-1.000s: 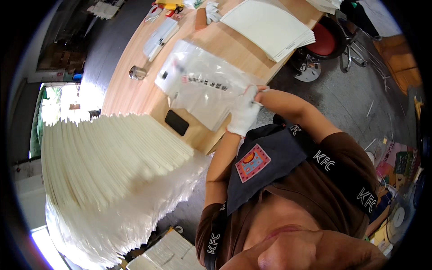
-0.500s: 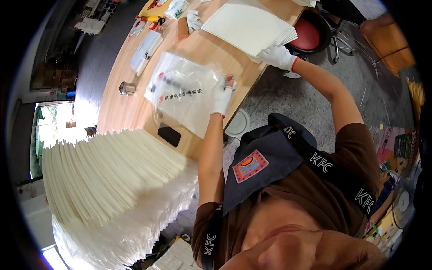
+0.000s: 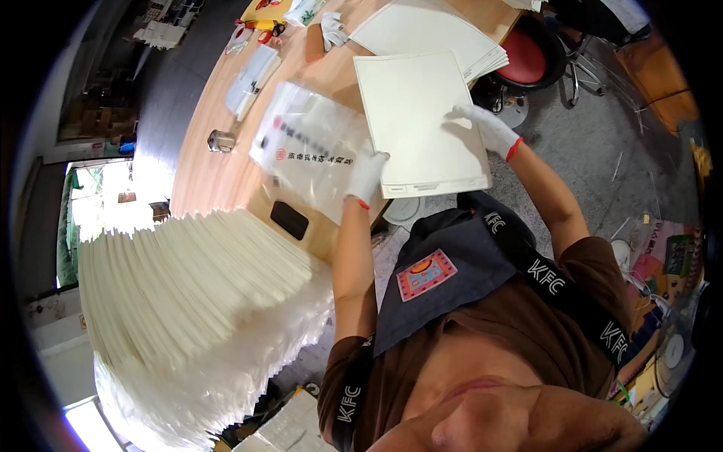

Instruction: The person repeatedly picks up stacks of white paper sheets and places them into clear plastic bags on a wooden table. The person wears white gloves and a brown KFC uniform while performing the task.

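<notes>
My right hand point(image 3: 486, 126), in a white glove with a red cuff, grips a sheaf of cream paper point(image 3: 422, 113) by its right edge, thumb on top. The sheaf is held over the table's near edge, tilted slightly. My left hand point(image 3: 367, 175), gloved the same way, is closed at the near right edge of a clear plastic bag point(image 3: 309, 139) with dark print, lying flat on the table. Its fingertips lie beside the sheaf's lower left edge; whether they touch the paper I cannot tell. Behind the sheaf lies a fanned stack of similar paper point(image 3: 429, 34).
A large row of filled bags point(image 3: 188, 294) stands at the left. On the wooden table point(image 3: 203, 181) are a black phone point(image 3: 289, 220), a metal cup point(image 3: 221, 141), folded plastic bags point(image 3: 252, 79) and another gloved hand point(image 3: 332, 32) at the far side. A red-seated stool point(image 3: 523, 56) stands at right.
My right hand has taken a sheaf from the far stack and brought it nearer, beside my left hand. My left hand stays at the bag's edge.
</notes>
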Demonstrator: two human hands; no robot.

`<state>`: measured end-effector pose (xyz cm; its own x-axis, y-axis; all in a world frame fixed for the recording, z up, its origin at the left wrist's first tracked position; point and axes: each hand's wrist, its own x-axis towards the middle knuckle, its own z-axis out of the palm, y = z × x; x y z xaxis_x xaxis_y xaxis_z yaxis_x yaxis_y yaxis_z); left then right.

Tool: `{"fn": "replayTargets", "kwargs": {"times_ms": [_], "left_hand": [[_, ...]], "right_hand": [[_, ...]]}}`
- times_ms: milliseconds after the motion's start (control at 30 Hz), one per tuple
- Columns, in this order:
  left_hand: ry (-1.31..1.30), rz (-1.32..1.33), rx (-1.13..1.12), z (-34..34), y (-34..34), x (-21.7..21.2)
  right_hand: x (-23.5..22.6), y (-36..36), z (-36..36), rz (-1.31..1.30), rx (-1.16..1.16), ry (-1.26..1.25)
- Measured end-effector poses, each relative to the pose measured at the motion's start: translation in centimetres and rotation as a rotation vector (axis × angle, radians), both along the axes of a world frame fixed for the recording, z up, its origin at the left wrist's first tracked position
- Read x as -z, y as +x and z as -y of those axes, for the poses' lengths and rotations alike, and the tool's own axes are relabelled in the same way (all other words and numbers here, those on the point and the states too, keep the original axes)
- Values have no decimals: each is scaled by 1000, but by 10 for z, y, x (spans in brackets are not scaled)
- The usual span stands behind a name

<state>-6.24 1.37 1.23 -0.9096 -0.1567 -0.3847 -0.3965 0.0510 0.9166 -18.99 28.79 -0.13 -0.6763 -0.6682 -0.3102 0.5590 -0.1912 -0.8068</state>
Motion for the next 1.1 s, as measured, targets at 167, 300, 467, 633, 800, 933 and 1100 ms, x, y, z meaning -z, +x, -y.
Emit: {"fn": "replayTargets", "kwargs": {"times_ms": [167,300,467,633,800,933,1100], "left_hand": [[-885,322,523,-102,4,-57],[-417,78,325,-101,14,-48],[459,-329,-298,-17,33,-105],[350,-308,-338,69,57,-156],[-96,-435,-254,38,81,-173],[-189,-438,-359,25,84,-142],[-407,-607,-440,21,81,-94]], "right_hand": [[-17,52,56,-402,120,420],[-3,46,49,-477,142,577],[-76,33,11,-1151,-107,703],[-130,47,27,-1961,-337,550],[-131,52,74,-2082,-627,950],[-109,45,83,-1934,-746,1054],[-116,56,62,-1762,-776,979]]}}
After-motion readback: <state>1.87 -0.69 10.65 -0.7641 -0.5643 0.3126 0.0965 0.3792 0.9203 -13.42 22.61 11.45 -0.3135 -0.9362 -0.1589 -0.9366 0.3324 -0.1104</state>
